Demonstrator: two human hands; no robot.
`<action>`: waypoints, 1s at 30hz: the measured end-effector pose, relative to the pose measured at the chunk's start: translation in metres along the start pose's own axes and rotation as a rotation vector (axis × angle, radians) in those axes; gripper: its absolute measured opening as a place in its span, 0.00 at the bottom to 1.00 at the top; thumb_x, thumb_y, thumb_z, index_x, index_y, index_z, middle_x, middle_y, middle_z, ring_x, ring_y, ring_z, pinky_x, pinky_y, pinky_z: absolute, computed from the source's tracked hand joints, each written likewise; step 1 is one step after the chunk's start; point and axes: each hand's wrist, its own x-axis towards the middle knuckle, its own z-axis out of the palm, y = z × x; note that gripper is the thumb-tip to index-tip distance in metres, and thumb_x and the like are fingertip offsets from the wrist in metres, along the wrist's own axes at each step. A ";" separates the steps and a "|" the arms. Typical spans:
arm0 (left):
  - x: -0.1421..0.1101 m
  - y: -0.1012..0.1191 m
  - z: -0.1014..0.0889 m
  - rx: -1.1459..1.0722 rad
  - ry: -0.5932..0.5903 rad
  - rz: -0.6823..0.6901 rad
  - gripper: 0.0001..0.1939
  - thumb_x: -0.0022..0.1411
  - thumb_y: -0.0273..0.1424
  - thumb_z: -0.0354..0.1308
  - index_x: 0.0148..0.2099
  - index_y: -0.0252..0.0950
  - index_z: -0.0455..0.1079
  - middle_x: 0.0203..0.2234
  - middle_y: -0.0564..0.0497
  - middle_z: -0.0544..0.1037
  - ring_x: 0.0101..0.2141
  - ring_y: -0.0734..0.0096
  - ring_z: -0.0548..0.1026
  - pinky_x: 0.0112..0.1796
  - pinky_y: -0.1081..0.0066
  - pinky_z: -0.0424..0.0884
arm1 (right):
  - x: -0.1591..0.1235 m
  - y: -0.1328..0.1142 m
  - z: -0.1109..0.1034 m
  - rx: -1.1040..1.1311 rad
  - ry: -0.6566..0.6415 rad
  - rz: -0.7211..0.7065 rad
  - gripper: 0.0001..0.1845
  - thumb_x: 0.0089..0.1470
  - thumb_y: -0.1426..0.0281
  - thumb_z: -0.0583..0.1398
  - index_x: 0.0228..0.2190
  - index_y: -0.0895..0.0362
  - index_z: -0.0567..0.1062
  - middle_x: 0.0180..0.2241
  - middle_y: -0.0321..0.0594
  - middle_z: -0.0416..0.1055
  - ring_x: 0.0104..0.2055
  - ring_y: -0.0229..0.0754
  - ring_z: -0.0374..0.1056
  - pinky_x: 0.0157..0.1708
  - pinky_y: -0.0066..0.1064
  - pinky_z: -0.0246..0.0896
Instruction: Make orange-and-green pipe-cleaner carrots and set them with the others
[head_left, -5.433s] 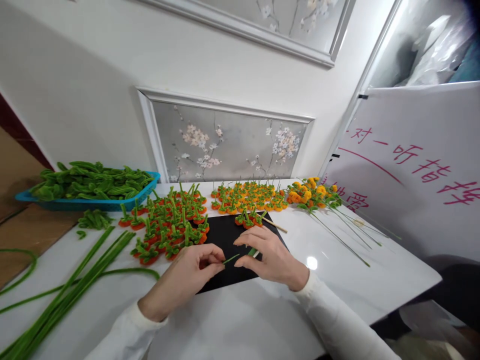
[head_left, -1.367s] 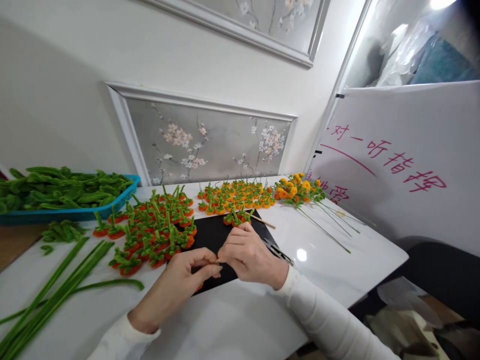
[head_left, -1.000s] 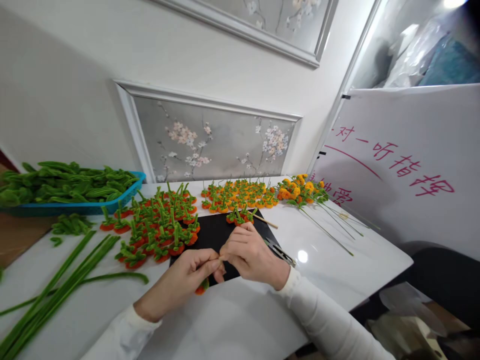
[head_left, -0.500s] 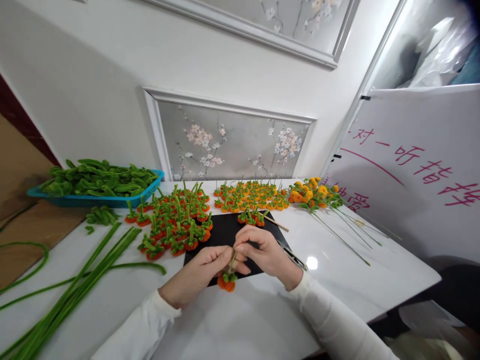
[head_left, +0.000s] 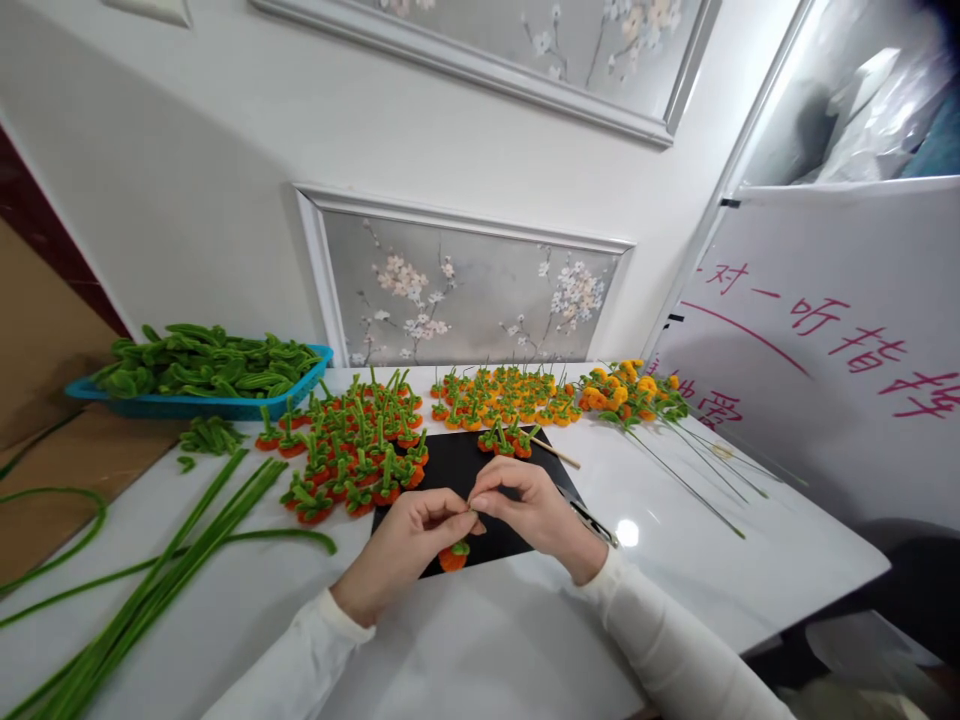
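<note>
Both my hands meet over the front of a black mat (head_left: 491, 540). Thumb and fingers of my left hand (head_left: 414, 538) are pinched around the upper stem of a small orange pipe-cleaner flower (head_left: 452, 558), which hangs head down below them. My right hand (head_left: 534, 508) pinches at the top end of the same stem, its fingertips touching the left ones. Most of the stem is hidden behind the fingers. Just behind my hands, a few orange flowers (head_left: 507, 442) with upright green stems stand on the mat.
Many orange flowers (head_left: 349, 470) and yellow flowers (head_left: 517, 395) stand behind. At left are long green pipe cleaners (head_left: 161, 570) and a blue basket (head_left: 202, 408) of green pieces. A thin wooden stick (head_left: 555, 450), scissors (head_left: 596, 522) and long-stemmed yellow flowers (head_left: 619, 395) lie right.
My left hand has turned and shifted slightly right, now covering the stem that showed before. The flower has risen a little closer to the fingers. The view has shifted slightly.
</note>
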 end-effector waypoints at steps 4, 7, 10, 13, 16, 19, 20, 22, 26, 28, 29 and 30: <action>-0.001 0.002 0.004 -0.017 -0.022 0.013 0.13 0.57 0.38 0.58 0.29 0.33 0.74 0.25 0.51 0.76 0.24 0.76 0.67 0.25 0.77 0.62 | -0.001 0.003 0.001 0.012 0.010 0.012 0.12 0.52 0.61 0.62 0.24 0.57 0.75 0.26 0.38 0.69 0.29 0.37 0.66 0.31 0.28 0.62; -0.001 0.002 0.008 -0.057 -0.005 -0.005 0.13 0.57 0.39 0.58 0.30 0.34 0.75 0.25 0.51 0.76 0.27 0.73 0.70 0.29 0.74 0.66 | -0.001 0.007 0.001 0.032 0.018 0.038 0.12 0.52 0.62 0.62 0.24 0.57 0.75 0.26 0.38 0.69 0.29 0.37 0.66 0.30 0.28 0.62; -0.002 0.002 0.008 -0.119 0.098 -0.027 0.14 0.57 0.40 0.58 0.38 0.36 0.76 0.30 0.50 0.78 0.37 0.65 0.74 0.38 0.70 0.69 | 0.001 0.008 -0.003 0.022 0.055 0.059 0.11 0.52 0.63 0.61 0.24 0.57 0.74 0.25 0.37 0.69 0.28 0.37 0.66 0.30 0.28 0.61; -0.002 0.000 0.004 -0.244 0.239 -0.052 0.18 0.58 0.43 0.56 0.45 0.37 0.74 0.42 0.47 0.77 0.49 0.60 0.70 0.47 0.66 0.67 | 0.008 0.003 -0.014 -0.064 0.129 0.089 0.10 0.51 0.63 0.61 0.25 0.57 0.75 0.25 0.36 0.70 0.28 0.36 0.64 0.29 0.27 0.59; -0.001 -0.004 0.000 -0.316 0.316 -0.065 0.19 0.58 0.44 0.56 0.45 0.37 0.73 0.46 0.45 0.76 0.50 0.59 0.70 0.49 0.64 0.67 | 0.023 -0.005 -0.030 -0.121 0.196 0.119 0.11 0.50 0.63 0.61 0.25 0.58 0.75 0.24 0.36 0.70 0.27 0.36 0.63 0.28 0.27 0.58; 0.000 -0.011 0.003 -0.318 0.330 -0.081 0.18 0.55 0.42 0.59 0.43 0.35 0.74 0.42 0.44 0.78 0.45 0.61 0.74 0.45 0.65 0.70 | 0.043 -0.009 -0.044 -0.115 0.277 0.113 0.13 0.48 0.60 0.62 0.25 0.58 0.75 0.24 0.36 0.71 0.27 0.37 0.63 0.28 0.27 0.59; 0.000 -0.014 0.005 -0.314 0.329 -0.094 0.18 0.54 0.42 0.61 0.42 0.34 0.74 0.40 0.44 0.79 0.41 0.62 0.76 0.43 0.65 0.71 | 0.051 -0.009 -0.047 -0.122 0.293 0.110 0.13 0.47 0.60 0.63 0.26 0.58 0.76 0.24 0.37 0.71 0.27 0.37 0.64 0.28 0.28 0.59; 0.000 -0.019 0.011 -0.309 0.313 -0.109 0.17 0.52 0.41 0.62 0.39 0.33 0.75 0.35 0.45 0.80 0.34 0.65 0.77 0.38 0.67 0.72 | 0.065 -0.006 -0.050 -0.154 0.299 0.101 0.14 0.46 0.59 0.63 0.26 0.59 0.76 0.25 0.38 0.72 0.27 0.38 0.65 0.28 0.28 0.60; -0.002 -0.025 0.020 -0.298 0.273 -0.102 0.15 0.52 0.38 0.61 0.37 0.32 0.75 0.30 0.47 0.79 0.28 0.70 0.76 0.33 0.70 0.73 | 0.089 0.010 -0.048 -0.226 0.242 0.116 0.16 0.47 0.58 0.62 0.27 0.59 0.78 0.26 0.39 0.74 0.29 0.40 0.67 0.30 0.29 0.61; -0.003 -0.025 0.021 -0.296 0.269 -0.102 0.14 0.53 0.37 0.60 0.37 0.33 0.75 0.28 0.48 0.79 0.27 0.70 0.75 0.32 0.71 0.72 | 0.097 0.020 -0.045 -0.249 0.206 0.140 0.16 0.47 0.59 0.62 0.27 0.59 0.79 0.26 0.39 0.75 0.28 0.40 0.68 0.29 0.29 0.61; -0.003 -0.025 0.021 -0.293 0.268 -0.100 0.13 0.53 0.37 0.60 0.37 0.33 0.76 0.28 0.48 0.79 0.26 0.71 0.75 0.31 0.71 0.72 | 0.100 0.025 -0.042 -0.259 0.191 0.151 0.16 0.47 0.59 0.62 0.27 0.60 0.79 0.26 0.39 0.75 0.28 0.40 0.68 0.28 0.28 0.61; -0.003 -0.024 0.022 -0.288 0.265 -0.093 0.13 0.54 0.37 0.59 0.37 0.33 0.76 0.27 0.48 0.79 0.26 0.71 0.75 0.31 0.71 0.72 | 0.103 0.029 -0.039 -0.270 0.178 0.162 0.16 0.47 0.59 0.62 0.27 0.60 0.79 0.25 0.39 0.75 0.27 0.40 0.68 0.28 0.28 0.61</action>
